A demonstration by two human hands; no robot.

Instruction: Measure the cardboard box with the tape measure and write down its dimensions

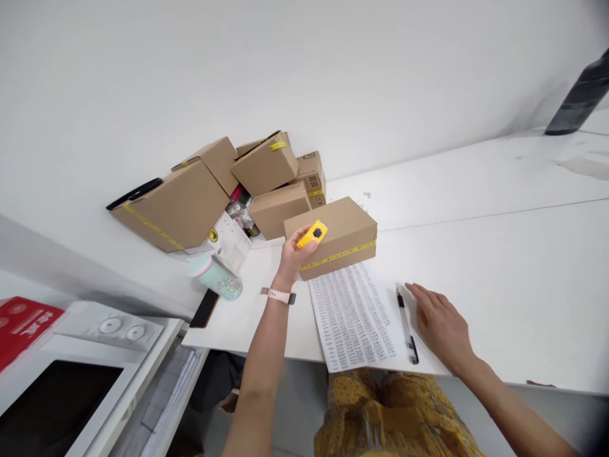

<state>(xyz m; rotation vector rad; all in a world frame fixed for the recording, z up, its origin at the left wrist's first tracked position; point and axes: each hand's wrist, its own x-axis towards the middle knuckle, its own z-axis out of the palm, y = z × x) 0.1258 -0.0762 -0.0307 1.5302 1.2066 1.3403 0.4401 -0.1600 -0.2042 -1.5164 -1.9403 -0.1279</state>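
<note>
yellow tool (311, 235) is gripped by left hand (292, 258), right hand (443, 324) outstretched.

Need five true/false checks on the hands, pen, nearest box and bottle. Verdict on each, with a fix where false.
1. The left hand holds a yellow tool. True.
2. The right hand holds the pen. False: the pen lies beside that hand, not in it.
3. The watch with the pale band is on the right wrist. False: it is on the left wrist.
4. The cardboard box nearest the left hand has yellow tape on the side facing the person. True.
5. The mint bottle is to the right of the pen. False: it is to the left of the pen.
</note>
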